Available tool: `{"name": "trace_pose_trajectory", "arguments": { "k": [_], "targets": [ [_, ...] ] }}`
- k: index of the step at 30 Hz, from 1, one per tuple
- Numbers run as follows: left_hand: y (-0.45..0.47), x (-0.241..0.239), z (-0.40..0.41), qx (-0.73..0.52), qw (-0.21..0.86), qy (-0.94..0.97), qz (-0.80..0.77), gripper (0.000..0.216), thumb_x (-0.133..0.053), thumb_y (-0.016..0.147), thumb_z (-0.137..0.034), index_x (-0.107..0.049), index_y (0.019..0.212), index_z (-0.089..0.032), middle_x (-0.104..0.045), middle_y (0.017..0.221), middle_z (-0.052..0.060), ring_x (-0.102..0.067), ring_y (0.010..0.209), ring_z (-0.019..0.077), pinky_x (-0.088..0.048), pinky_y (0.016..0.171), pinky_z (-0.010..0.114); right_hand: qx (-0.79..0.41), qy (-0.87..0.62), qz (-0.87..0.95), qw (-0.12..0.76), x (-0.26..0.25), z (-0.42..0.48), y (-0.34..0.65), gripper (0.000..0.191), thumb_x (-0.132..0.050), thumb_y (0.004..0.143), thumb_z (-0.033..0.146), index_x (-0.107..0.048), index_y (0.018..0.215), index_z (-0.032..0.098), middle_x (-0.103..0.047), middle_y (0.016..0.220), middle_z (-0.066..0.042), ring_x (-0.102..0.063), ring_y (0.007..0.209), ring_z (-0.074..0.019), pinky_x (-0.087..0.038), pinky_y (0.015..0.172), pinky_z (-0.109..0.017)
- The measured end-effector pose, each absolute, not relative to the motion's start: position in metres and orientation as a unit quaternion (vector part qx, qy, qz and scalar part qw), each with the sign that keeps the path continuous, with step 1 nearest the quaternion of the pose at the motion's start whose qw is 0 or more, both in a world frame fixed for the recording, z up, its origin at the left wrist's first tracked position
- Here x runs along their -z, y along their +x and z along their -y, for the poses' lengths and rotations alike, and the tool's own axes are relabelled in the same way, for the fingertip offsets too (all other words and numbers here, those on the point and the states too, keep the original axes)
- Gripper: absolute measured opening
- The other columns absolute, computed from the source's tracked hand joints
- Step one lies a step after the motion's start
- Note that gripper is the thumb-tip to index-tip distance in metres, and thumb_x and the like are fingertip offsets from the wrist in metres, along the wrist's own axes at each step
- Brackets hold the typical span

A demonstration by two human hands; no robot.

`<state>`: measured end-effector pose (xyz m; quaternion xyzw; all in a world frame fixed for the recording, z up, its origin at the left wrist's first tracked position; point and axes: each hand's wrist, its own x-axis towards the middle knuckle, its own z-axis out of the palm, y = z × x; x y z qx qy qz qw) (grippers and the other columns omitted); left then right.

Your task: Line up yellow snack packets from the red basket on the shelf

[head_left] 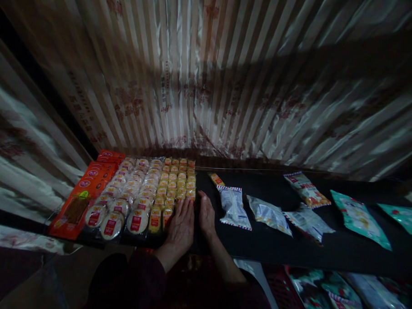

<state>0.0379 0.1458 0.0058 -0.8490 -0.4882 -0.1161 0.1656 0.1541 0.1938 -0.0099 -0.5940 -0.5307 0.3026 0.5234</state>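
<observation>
My left hand [181, 228] lies with its fingers stretched out over the front right corner of rows of small yellow-wrapped snack packs [172, 180]. Just right of those rows, my right hand [207, 214] is held on edge, fingers straight, near the black shelf [273, 244]; whether it touches the packs I cannot tell. Neither hand grips anything. Left of the yellow packs stand rows of round white wrapped cakes [138, 221] with red labels. Beyond them, at the far left, lie orange snack packets [74, 210] stacked overlapping.
Loose on the shelf's right part lie white packets [236, 208], a small orange-and-yellow packet [216, 179], a red-and-white packet [307, 191] and green packets [360, 218]. Below the front edge is a red crate [278, 285] holding more packets. Striped curtains [195, 81] hang behind and at the left.
</observation>
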Motion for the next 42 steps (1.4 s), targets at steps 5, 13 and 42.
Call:
{"name": "trace_pose_trajectory", "arguments": {
  "k": [5, 13, 42],
  "targets": [
    [0.041, -0.001, -0.147, 0.137, 0.169, -0.844, 0.490, 0.049, -0.040, 0.086, -0.024, -0.053, 0.127, 0.000, -0.044, 0.142, 0.019, -0.033, 0.136, 0.0286, -0.009, 0.117, 0.047, -0.371, -0.586, 0.504, 0.515, 0.014, -0.210, 0.145, 0.078, -0.021, 0.085, 0.069, -0.048, 0.135, 0.015, -0.043, 0.145, -0.010, -0.032, 0.138, -0.0208, -0.021, 0.117, -0.042],
    [0.040, -0.004, -0.150, 0.144, 0.160, -0.840, 0.498, 0.053, -0.043, 0.085, -0.024, -0.047, 0.133, -0.003, -0.041, 0.144, 0.016, -0.028, 0.139, 0.0266, -0.008, 0.118, 0.044, -0.386, -0.564, 0.529, 0.503, 0.023, -0.213, 0.134, 0.076, -0.024, 0.085, 0.069, -0.043, 0.139, 0.018, -0.035, 0.150, -0.006, -0.020, 0.143, -0.0181, -0.013, 0.120, -0.042],
    [0.032, -0.011, -0.152, 0.123, 0.190, -0.853, 0.470, 0.053, -0.044, 0.082, -0.027, -0.053, 0.126, 0.001, -0.045, 0.141, 0.019, -0.028, 0.139, 0.0302, -0.005, 0.119, 0.046, -0.440, -0.562, 0.438, 0.547, 0.018, -0.252, 0.140, 0.072, -0.030, 0.086, 0.066, -0.041, 0.140, 0.019, -0.037, 0.148, -0.005, -0.032, 0.139, -0.0207, -0.025, 0.115, -0.040]
  ]
}}
